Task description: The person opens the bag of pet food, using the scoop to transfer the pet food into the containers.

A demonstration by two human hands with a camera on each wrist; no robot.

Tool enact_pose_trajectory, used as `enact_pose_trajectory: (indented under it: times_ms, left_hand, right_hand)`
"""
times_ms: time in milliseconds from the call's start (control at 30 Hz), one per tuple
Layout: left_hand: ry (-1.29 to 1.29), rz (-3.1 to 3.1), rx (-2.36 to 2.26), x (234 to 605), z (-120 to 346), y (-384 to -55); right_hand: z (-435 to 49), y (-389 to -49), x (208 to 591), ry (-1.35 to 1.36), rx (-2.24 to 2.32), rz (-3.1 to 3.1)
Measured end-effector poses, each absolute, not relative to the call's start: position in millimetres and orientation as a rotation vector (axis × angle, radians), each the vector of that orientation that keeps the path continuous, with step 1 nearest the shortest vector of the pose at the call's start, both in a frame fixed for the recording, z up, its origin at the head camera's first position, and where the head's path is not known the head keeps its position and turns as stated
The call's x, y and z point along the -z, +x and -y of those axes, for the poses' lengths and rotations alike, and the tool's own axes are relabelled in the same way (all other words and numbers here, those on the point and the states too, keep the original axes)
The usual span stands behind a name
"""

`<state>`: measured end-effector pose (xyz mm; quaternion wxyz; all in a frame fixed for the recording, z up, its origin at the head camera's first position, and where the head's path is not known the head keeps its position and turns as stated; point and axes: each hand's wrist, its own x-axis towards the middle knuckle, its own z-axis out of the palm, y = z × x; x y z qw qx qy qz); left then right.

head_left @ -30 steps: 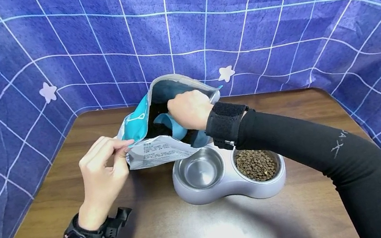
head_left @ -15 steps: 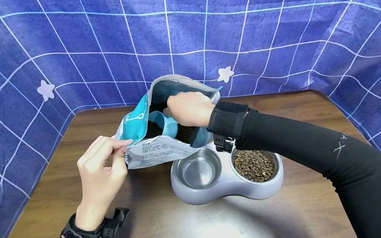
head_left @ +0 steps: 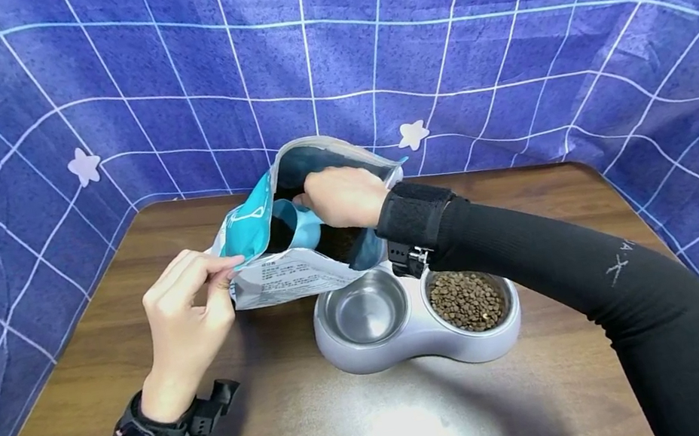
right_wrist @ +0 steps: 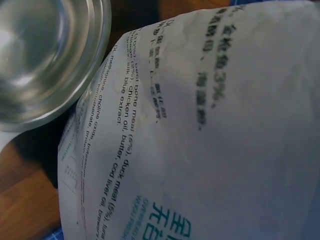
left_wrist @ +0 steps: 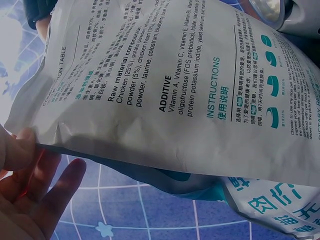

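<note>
A white and teal pet food bag (head_left: 286, 277) gapes at the back of the table, dark kibble visible inside it. My left hand (head_left: 188, 304) pinches the left corner of its mouth between thumb and fingers; in the left wrist view, the printed bag panel (left_wrist: 150, 90) stretches away from the hand (left_wrist: 30, 180). My right hand (head_left: 349, 197) reaches into the bag and grips a light blue scoop (head_left: 306, 228), whose handle is mostly hidden by the hand. The scoop's round cup lies tilted, facing left. The bag panel (right_wrist: 225, 125) fills most of the right wrist view.
A lilac double feeder (head_left: 398, 351) stands just in front of the bag. Its left steel bowl (head_left: 367, 310) shows bare metal, and the right one holds brown kibble (head_left: 467, 301). Blue gridded cloth (head_left: 309, 49) with stars surrounds the wooden table (head_left: 300, 424).
Inside the bag, the scoop has turned and shifted slightly up and left, so its round cup shows more. My left hand keeps its hold on the bag corner.
</note>
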<state>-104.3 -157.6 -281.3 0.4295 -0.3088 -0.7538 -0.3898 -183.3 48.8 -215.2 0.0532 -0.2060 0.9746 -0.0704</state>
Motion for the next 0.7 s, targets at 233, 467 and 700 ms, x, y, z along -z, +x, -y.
enact_pose_trajectory:
  times_ms: [233,467,700]
  left_hand:
    - [-0.762,1.867,0.975,283.8,157.3,-103.2]
    - [-0.752,1.865,0.971,282.7,156.9,-104.3]
    - [-0.762,1.867,0.979,283.2,156.8,-105.6]
  right_hand:
    - [-47.5,-185.6,220.4,-0.662,0.290,-2.883]
    - [-49.1,-186.3,217.7,-0.699,0.343,-2.858]
    - [-50.0,-187.3,218.2,-0.663,0.340,-2.863]
